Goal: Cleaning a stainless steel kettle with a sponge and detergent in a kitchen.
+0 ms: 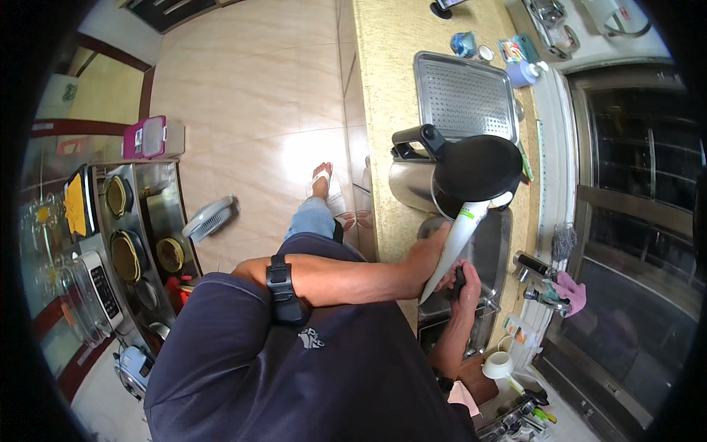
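Note:
My left hand (426,255) reaches over the steel sink (493,243), its fingers partly hidden behind a white tapering handle. Close beside it, my right hand (469,280) is closed around a small dark object (459,278), too small to identify. The fingertips of both hands come near each other at this object. The white handle (454,243) carries a green label and joins a round black pan (481,166). Beneath that pan stands a steel pot (411,185) with a black handle (417,138), at the sink's edge.
A perforated steel tray (464,94) lies on the counter (389,72) past the pot. A faucet (533,265), a steel wool scrubber (564,242) and a pink glove (570,293) are along the window side. On the floor stands a fan (210,218); shelves with pans (126,257) line the left.

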The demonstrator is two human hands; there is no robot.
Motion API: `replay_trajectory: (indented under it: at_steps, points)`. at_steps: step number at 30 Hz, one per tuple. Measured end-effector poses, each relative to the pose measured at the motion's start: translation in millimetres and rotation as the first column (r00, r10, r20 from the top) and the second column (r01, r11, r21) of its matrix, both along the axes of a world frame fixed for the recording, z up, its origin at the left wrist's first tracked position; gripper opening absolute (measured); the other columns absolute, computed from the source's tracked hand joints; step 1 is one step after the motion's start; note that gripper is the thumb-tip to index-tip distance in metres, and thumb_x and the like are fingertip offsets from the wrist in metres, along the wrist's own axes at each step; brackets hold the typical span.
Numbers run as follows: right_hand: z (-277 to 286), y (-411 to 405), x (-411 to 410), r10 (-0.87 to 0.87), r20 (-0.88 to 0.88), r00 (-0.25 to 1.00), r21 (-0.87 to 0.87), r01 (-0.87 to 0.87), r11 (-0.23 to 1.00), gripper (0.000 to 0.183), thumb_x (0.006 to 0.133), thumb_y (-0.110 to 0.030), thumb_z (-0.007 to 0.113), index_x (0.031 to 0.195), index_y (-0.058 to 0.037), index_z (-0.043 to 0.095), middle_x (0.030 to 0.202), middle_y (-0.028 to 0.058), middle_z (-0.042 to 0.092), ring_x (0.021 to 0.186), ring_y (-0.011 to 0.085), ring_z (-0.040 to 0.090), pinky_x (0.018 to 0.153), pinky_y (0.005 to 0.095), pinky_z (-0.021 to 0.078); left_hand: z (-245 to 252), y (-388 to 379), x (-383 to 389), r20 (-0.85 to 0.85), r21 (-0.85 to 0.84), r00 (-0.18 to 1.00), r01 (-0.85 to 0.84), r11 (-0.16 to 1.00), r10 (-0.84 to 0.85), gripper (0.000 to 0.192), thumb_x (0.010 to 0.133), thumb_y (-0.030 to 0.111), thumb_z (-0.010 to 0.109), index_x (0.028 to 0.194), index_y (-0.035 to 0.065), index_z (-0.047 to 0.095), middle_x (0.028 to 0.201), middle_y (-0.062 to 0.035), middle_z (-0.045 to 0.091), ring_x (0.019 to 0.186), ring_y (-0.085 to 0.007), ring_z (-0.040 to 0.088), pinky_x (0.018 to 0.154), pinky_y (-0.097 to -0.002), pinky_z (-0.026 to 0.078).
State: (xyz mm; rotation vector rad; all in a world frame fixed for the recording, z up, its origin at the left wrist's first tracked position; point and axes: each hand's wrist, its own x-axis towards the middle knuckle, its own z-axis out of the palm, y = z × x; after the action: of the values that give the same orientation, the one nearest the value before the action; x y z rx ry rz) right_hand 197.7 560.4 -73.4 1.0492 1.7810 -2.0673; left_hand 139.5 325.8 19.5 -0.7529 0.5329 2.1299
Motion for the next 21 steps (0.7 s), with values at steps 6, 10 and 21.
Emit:
replay_trajectory:
  at_steps: [6, 10, 21]
  points:
    - [-16, -1, 1, -0.032, -0.141, 0.990, -0.081, 0.021, 0.997, 0.029, 0.088, -0.011, 0.052, 0.114, 0.0015, 0.055, 0.099, 0.0111, 0.063, 0.081, 0.0188, 0.060, 0.074, 0.0297, 0.0505, 8, -9, -3, -0.057, -0.171, 0.974, 0.207, 0.963, -0.219, 0.060, 0.095, 0.059, 0.031, 0.076, 0.0068, 0.055, 0.055, -0.0023, 0.046, 0.037, -0.0136, 0.043, 0.033, -0.0276, 0.036]
    - [15, -14, -1, -0.060, -0.148, 0.987, -0.070, 0.050, 0.996, 0.028, 0.087, 0.000, 0.046, 0.112, 0.0009, 0.059, 0.106, 0.0107, 0.062, 0.094, 0.0193, 0.059, 0.085, 0.0313, 0.0478, -12, -15, -3, -0.551, -0.428, 0.750, 0.122, 0.896, -0.365, 0.059, 0.098, 0.053, 0.030, 0.093, 0.0044, 0.062, 0.065, 0.0003, 0.052, 0.056, -0.0070, 0.046, 0.052, -0.0230, 0.039]
    - [-39, 30, 38, -0.319, -0.270, 0.908, 0.134, 0.364, 0.922, 0.021, 0.095, -0.013, 0.051, 0.109, 0.0003, 0.058, 0.098, 0.0051, 0.064, 0.087, 0.0128, 0.061, 0.077, 0.0270, 0.0496, -12, -1, -7, -0.729, -0.682, 0.224, -0.167, 0.712, -0.646, 0.040, 0.073, 0.027, 0.081, 0.093, 0.0006, 0.059, 0.075, -0.0043, 0.065, 0.069, -0.0099, 0.060, 0.062, -0.0269, 0.048]
